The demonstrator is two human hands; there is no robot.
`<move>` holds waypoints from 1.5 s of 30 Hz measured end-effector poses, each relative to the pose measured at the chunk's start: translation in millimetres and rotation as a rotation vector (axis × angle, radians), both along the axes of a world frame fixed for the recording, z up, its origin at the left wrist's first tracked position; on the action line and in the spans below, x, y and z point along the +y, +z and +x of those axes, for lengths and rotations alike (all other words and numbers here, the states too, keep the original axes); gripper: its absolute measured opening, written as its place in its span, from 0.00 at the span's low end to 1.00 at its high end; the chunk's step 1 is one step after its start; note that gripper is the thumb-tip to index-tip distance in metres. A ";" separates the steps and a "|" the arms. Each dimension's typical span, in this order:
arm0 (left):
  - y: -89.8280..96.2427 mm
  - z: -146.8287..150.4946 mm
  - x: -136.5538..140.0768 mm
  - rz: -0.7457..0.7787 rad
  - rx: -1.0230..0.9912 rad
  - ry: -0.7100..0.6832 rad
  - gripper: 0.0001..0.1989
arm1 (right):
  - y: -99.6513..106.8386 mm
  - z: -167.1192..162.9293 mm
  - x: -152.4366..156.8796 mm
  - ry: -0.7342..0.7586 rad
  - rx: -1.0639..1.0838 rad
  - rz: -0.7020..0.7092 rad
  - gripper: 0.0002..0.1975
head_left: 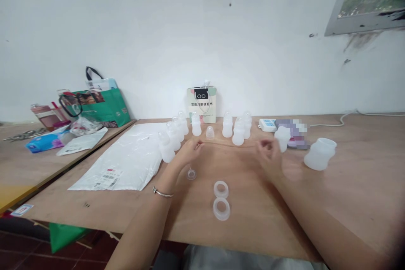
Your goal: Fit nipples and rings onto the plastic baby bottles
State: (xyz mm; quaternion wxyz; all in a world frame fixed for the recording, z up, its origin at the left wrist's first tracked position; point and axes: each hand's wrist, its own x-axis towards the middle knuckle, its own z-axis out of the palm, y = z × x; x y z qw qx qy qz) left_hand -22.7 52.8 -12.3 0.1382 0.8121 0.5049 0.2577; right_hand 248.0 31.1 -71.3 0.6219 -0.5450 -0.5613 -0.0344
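My left hand (191,151), with a bracelet at its wrist, hovers above the table with its fingers curled together; anything between them is too small to make out. Just below it a clear bottle nipple (191,174) rests on the table. My right hand (268,154) is also closed, fingertips bent inward, and I cannot make out what they hold. Right beside its knuckles is a frosted baby bottle (282,138), partly hidden by the hand. Between my forearms lie two translucent rings, one farther away (216,190) and one nearer (215,213). A small clear cap (210,132) stands beyond.
Several capped baby bottles (238,135) stand at the back, others (167,152) along a white plastic mailer (123,156). Open bottle bodies (317,156) stand at right. A paper bag (201,105) leans on the wall. A green bag (107,107) sits on the left table.
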 end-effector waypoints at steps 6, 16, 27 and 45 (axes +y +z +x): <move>5.2 -26.0 -1.9 -0.224 0.283 0.009 0.16 | 7.7 -58.4 -37.3 0.930 -0.464 -0.559 0.18; 1.1 -15.9 -15.6 -0.453 0.480 0.043 0.15 | 10.5 -53.0 -35.6 0.989 -0.510 -0.639 0.15; -4.4 -8.0 -13.7 -0.196 0.365 0.146 0.14 | 8.6 -43.4 -25.6 0.911 -0.271 -0.613 0.17; -15.7 45.3 -32.4 -0.021 -0.686 -0.335 0.11 | 2.9 -62.4 -19.6 1.289 0.973 -0.764 0.12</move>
